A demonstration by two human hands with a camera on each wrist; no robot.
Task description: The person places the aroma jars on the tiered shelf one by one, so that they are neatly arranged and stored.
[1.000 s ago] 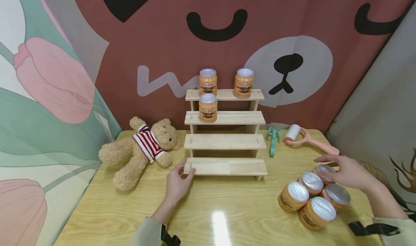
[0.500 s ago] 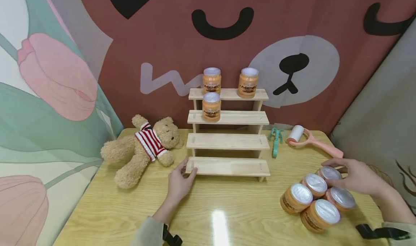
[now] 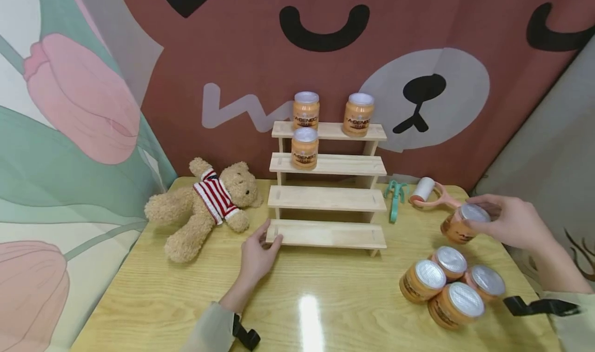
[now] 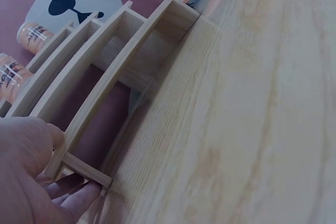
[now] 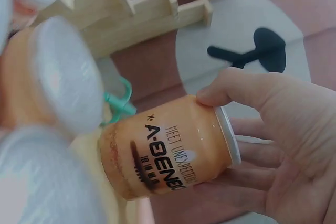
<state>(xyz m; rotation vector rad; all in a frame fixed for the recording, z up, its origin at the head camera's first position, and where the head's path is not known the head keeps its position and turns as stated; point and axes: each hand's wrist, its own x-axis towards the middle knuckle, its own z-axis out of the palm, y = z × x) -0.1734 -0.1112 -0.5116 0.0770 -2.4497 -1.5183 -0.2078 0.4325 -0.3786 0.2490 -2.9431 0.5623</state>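
Observation:
My right hand holds an orange jar with a silvery lid, tilted and lifted over the table's right side. In the right wrist view, thumb and fingers grip this jar near its lid end, and dark lettering shows on its side. My left hand grips the left end of the lowest step of a four-tier wooden display stand. From the left wrist, the thumb lies over the stand's edge and fingers reach under. Two jars occupy the top tier; one jar is on the second.
Several similar jars cluster at the table's front right. A teddy bear in a striped top lies left of the stand. To its right are a green claw-shaped item and a pink-handled lint roller. A printed curtain hangs behind.
My right hand has lifted one jar from the back of the cluster and moved it up and slightly left. The left hand keeps its place on the stand. The head view shifted slightly.

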